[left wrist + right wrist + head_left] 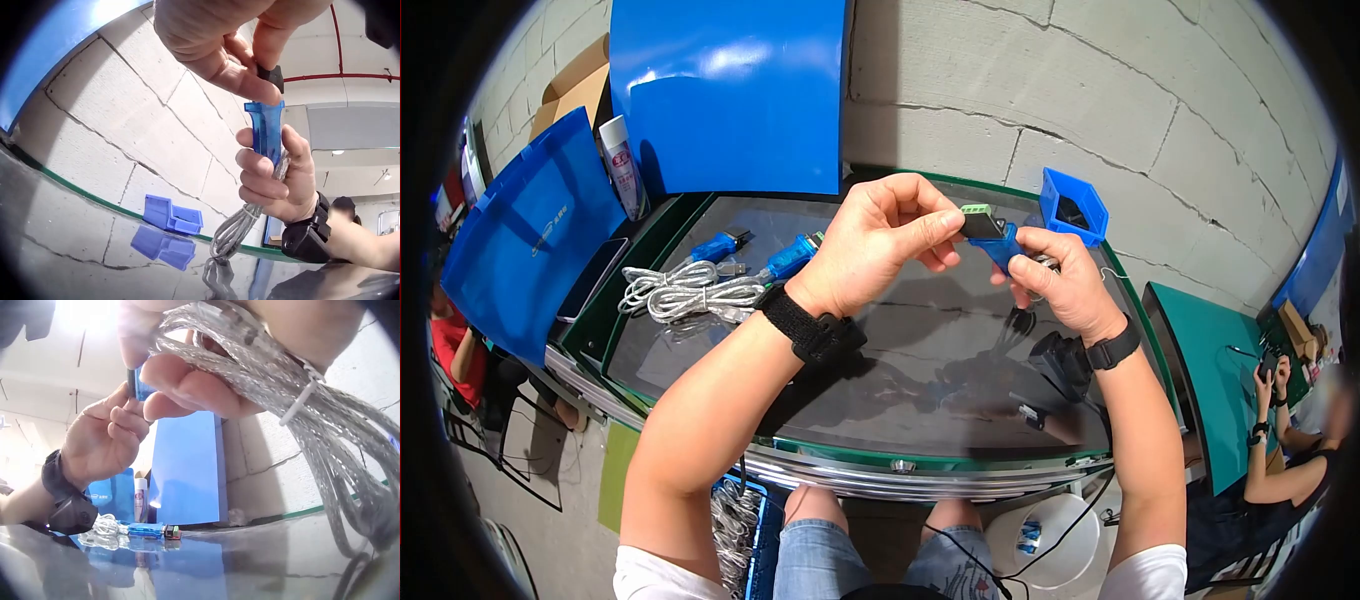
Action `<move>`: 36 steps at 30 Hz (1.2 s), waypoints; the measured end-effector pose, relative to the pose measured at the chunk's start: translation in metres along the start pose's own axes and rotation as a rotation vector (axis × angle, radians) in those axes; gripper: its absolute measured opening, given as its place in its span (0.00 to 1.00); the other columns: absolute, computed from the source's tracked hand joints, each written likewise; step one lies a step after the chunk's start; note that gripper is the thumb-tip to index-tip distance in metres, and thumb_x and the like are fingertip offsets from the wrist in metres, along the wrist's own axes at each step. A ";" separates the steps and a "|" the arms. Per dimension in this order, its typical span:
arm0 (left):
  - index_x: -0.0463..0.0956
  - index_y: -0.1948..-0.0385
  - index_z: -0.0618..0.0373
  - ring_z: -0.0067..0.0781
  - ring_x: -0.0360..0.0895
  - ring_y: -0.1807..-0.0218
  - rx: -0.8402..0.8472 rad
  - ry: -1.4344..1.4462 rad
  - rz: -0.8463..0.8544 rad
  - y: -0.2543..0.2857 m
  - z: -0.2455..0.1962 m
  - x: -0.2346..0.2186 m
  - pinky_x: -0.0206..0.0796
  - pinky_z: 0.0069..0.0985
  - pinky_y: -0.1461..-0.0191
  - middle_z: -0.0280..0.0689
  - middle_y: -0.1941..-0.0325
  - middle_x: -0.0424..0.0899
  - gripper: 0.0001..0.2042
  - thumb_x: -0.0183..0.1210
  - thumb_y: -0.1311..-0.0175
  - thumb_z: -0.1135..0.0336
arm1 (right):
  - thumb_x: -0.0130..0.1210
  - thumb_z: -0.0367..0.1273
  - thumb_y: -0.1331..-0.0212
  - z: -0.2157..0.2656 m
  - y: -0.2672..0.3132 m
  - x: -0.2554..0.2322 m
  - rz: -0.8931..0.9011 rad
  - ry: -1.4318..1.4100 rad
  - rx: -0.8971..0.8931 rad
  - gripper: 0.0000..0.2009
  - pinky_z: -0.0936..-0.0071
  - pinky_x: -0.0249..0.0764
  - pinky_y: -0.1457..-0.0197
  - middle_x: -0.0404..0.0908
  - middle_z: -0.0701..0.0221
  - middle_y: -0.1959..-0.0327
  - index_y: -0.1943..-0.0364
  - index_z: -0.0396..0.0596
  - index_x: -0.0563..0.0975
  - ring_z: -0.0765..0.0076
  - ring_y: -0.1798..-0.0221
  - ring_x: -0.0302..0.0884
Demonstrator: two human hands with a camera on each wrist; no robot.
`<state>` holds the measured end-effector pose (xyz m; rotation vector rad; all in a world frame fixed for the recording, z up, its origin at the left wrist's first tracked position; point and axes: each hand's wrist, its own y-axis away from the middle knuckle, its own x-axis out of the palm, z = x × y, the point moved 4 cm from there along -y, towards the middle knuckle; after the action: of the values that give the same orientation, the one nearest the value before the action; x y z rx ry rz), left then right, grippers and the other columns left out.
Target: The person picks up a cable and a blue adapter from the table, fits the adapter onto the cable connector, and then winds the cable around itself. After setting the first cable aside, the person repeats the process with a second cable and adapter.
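Observation:
Above the table, the right hand (1060, 275) grips a translucent blue connector (997, 247), its clear bundled cable (312, 425) hanging beneath the fingers. The left hand (878, 238) pinches a black piece with a green terminal block (978, 222) at the connector's end. In the left wrist view the black piece (271, 77) meets the top of the blue connector (267, 128), held from below by the right hand (281, 175). The right wrist view shows the left hand (106, 437) at the connector's far end.
Coiled cables (690, 292) with blue connectors (790, 258) lie on the table's left. A blue bin (1074, 207) stands at the back right. A spray can (623, 168) and blue panels (725, 100) are at the back left. A white bucket (1045, 540) is below the table.

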<state>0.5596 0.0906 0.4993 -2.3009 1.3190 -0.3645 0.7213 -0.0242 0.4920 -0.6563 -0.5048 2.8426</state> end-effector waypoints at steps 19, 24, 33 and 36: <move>0.75 0.60 0.58 0.23 0.74 0.56 0.078 0.026 0.251 0.001 0.000 0.011 0.73 0.19 0.58 0.33 0.57 0.75 0.18 0.69 0.54 0.77 | 0.64 0.29 0.51 -0.004 -0.003 0.012 -0.059 0.256 -0.224 0.15 0.78 0.67 0.53 0.74 0.77 0.67 0.60 0.48 0.71 0.79 0.62 0.70; 0.75 0.61 0.59 0.22 0.74 0.56 0.080 0.067 0.288 0.002 0.000 0.015 0.74 0.17 0.59 0.34 0.55 0.74 0.17 0.69 0.54 0.79 | 0.63 0.28 0.53 -0.008 -0.004 0.010 -0.077 0.285 -0.225 0.15 0.78 0.68 0.56 0.74 0.74 0.68 0.62 0.46 0.70 0.76 0.64 0.70; 0.76 0.64 0.59 0.21 0.74 0.56 0.092 0.021 0.298 0.004 -0.002 0.017 0.74 0.17 0.59 0.35 0.55 0.73 0.15 0.69 0.55 0.79 | 0.62 0.26 0.57 0.001 -0.003 0.010 -0.138 0.442 -0.308 0.16 0.77 0.69 0.60 0.73 0.70 0.71 0.64 0.46 0.69 0.71 0.67 0.71; 0.77 0.64 0.59 0.21 0.74 0.56 0.098 0.011 0.299 0.005 -0.001 0.017 0.73 0.17 0.58 0.35 0.55 0.73 0.15 0.69 0.55 0.79 | 0.62 0.26 0.58 0.001 -0.003 0.010 -0.142 0.454 -0.304 0.16 0.77 0.69 0.61 0.73 0.70 0.71 0.64 0.45 0.69 0.70 0.68 0.71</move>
<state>0.5641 0.0736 0.4982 -1.9867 1.5855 -0.3333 0.7121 -0.0197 0.4898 -1.2239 -0.8624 2.3931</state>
